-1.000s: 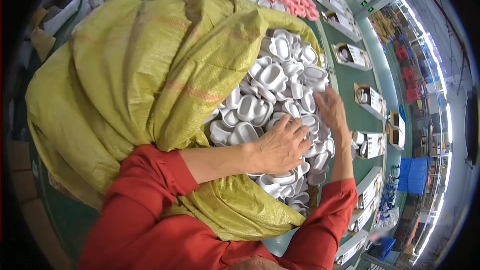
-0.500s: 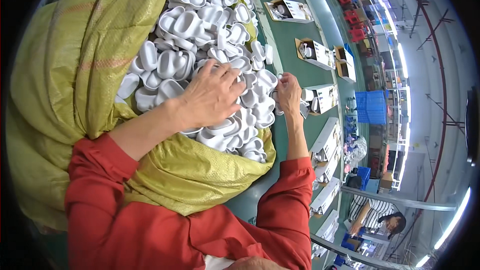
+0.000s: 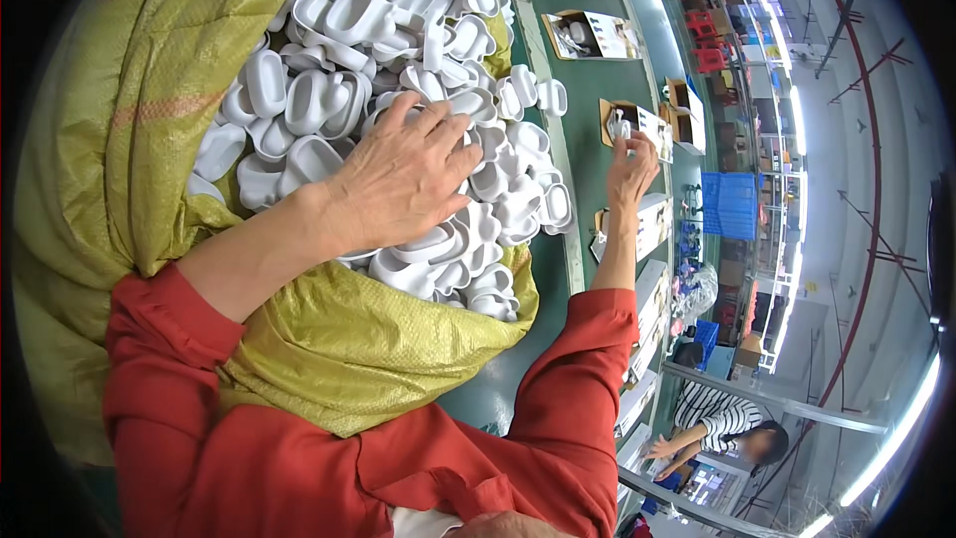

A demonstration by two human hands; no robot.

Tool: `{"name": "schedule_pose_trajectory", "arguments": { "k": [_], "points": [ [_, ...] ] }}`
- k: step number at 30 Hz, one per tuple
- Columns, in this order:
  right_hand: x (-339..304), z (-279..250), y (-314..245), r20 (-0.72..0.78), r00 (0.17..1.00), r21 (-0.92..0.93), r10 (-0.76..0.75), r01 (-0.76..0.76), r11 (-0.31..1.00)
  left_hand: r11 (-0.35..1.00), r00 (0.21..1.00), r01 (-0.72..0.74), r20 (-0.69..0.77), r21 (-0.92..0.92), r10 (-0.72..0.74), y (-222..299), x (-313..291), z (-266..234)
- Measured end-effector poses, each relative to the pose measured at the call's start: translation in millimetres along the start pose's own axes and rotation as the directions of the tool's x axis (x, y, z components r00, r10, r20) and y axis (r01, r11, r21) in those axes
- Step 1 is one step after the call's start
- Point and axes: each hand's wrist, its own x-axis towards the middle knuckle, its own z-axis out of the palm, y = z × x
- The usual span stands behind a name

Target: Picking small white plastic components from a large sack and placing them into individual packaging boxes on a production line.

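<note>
A heap of white, rounded, hollow plastic pieces (image 3: 354, 15) fills a yellow woven sack (image 3: 388, 339) in front of me. My left hand (image 3: 398, 174) lies on the heap, palm down, its fingers apart and holding nothing. Farther right, my right hand (image 3: 632, 174) reaches over the green belt (image 3: 573, 85) to an open carton (image 3: 652, 125). Its fingers are pinched together at the carton's opening, with a small white plastic piece at their tips. Part of that piece is hidden by the fingers and the carton.
More open cartons stand along the belt, among them one farther off (image 3: 602, 35) and one beside it (image 3: 687, 120). A blue crate (image 3: 730, 204) is beyond them. At the lower right a person in a striped top (image 3: 717, 413) works at the line. Red stools (image 3: 702, 25) stand at the back.
My right hand has moved right, from the heap's edge to the carton. My left hand stays on the heap. The cartons have shifted slightly toward me in the picture.
</note>
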Motion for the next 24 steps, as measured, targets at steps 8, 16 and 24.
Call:
{"name": "schedule_pose_trajectory", "arguments": {
  "k": [8,16,24],
  "points": [
    [6.2,15.8,56.4,0.032,0.984,-0.069,0.176,-0.174,0.982,1.000,1.000,-0.001,-0.001,-0.025,0.001,0.5,2.5,-1.8],
    [-19.2,-6.4,68.6,0.098,0.993,-0.520,0.063,-0.003,0.854,1.000,1.000,-0.007,-0.011,-0.017,0.007,0.3,1.5,-1.9],
    [-47.6,-43.0,14.2,0.243,0.911,0.285,0.332,-0.394,0.874,1.000,1.000,0.003,0.006,-0.024,-0.003,1.4,-0.8,-0.5]
  ]
}}
